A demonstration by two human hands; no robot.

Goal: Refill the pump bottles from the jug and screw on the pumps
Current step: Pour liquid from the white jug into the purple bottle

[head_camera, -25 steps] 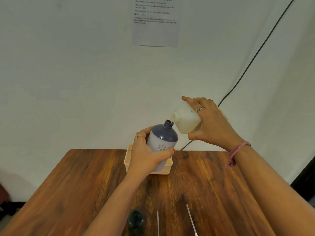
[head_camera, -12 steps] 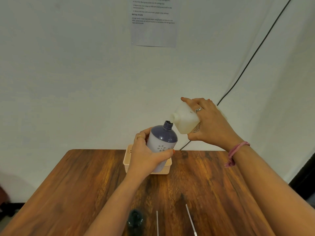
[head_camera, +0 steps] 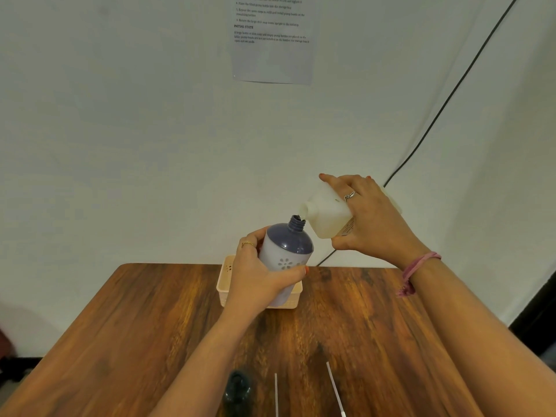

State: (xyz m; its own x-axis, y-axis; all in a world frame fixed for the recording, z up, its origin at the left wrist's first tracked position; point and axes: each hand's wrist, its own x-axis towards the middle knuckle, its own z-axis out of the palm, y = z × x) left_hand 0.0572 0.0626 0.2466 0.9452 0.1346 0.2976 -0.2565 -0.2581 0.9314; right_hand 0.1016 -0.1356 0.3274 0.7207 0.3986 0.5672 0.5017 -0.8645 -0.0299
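The left hand wraps its fingers and thumb round the body of a purple pump bottle, holding it tilted in the air above a cream basket that stands at the far edge of the wooden counter. The right hand grips a white jug tipped down to the left, its spout right at the bottle's open threaded neck. On the near counter lie two thin white tubes and a dark bottle, well apart from the basket
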